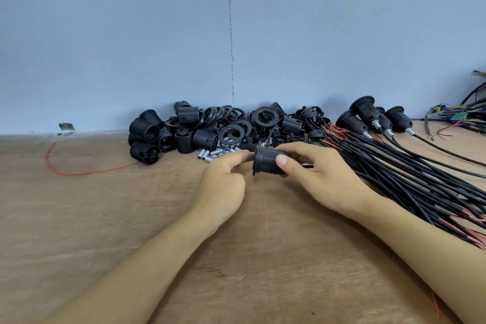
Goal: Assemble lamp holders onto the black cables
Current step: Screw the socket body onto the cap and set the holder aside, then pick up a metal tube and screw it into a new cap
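Right hand [323, 179] grasps a lamp holder [265, 163] at frame centre, thumb across its ribbed body, over the table [105, 218]. Left hand [223, 184] curled, fingertips at the holder's rim; can't tell if it grips. Black cables [410, 173] fan right, parts pile [210, 129] behind.
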